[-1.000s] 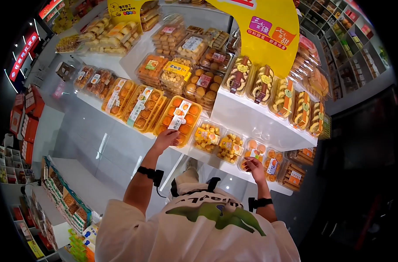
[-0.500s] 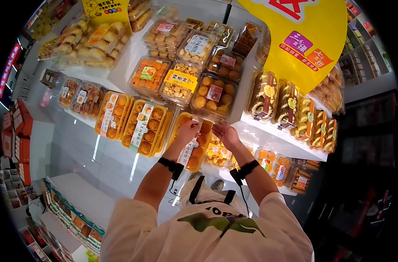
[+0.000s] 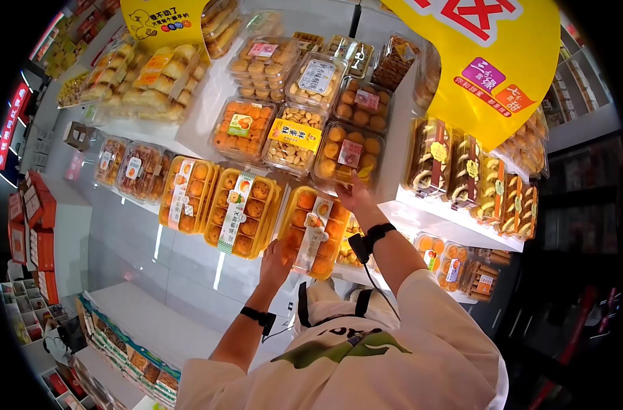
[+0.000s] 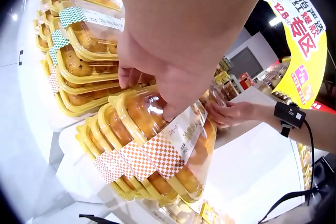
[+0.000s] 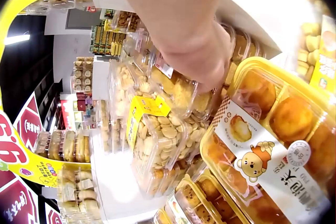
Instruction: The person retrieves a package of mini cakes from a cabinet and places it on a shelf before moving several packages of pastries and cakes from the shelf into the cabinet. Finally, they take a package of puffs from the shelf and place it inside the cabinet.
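Observation:
In the head view my left hand (image 3: 276,263) is at the near left edge of a box of cream puffs (image 3: 335,231), a yellow tray with a clear lid and a printed paper band. The left wrist view shows it atop a stack of such boxes. There the thumb (image 4: 169,112) lies on the upper lid and the fingers (image 4: 131,77) bend down over its side. Beyond the puffs, my right hand (image 3: 356,197) reaches to the front of a clear box of round pastries (image 3: 352,143), its fingers against the plastic. Its fingertips are partly hidden in the right wrist view.
Left of the puffs stand more yellow trays (image 3: 240,212). Behind are clear boxes, including nut-shaped biscuits (image 3: 294,140). A raised white shelf (image 3: 428,208) with rolls stands to the right, under a large yellow sign (image 3: 496,75).
My right hand first moved from the cookie boxes at the right to the puff box, then to the round pastries. My left hand went to the puffs' far end and came back to the near left edge.

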Tool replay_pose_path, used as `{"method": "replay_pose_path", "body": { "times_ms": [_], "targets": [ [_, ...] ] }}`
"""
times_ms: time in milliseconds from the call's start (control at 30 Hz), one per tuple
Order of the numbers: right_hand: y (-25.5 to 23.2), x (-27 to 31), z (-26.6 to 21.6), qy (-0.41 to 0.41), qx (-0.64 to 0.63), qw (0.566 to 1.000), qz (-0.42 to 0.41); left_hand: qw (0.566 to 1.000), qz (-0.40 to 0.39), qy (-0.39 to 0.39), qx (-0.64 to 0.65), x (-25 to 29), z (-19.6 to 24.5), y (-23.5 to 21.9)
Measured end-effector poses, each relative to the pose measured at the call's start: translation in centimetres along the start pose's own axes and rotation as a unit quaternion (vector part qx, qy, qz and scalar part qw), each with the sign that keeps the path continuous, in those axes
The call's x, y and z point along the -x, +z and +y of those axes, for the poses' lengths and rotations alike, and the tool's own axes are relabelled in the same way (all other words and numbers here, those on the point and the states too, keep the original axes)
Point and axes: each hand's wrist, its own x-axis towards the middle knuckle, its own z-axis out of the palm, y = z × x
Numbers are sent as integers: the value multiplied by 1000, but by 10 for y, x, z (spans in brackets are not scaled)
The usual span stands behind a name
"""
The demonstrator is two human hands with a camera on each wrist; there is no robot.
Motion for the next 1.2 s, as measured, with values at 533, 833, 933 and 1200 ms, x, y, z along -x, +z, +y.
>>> {"method": "replay_pose_path", "body": {
  "times_ms": [533, 833, 933, 1200],
  "targets": [
    [16, 12, -1, -113, -6, 993, -42, 998, 12, -50, 24, 30, 4, 2],
    [18, 45, -2, -58, -23, 994, -95, 997, 5, -50, 52, 25, 11, -14],
    [15, 64, 4, -43, -38, 992, -109, 996, 9, -42, 80, 20, 14, -15],
    [-37, 172, 15, 3, 96, 978, -185, 850, -53, -46, 521, -4, 38, -29]
  ]
}}
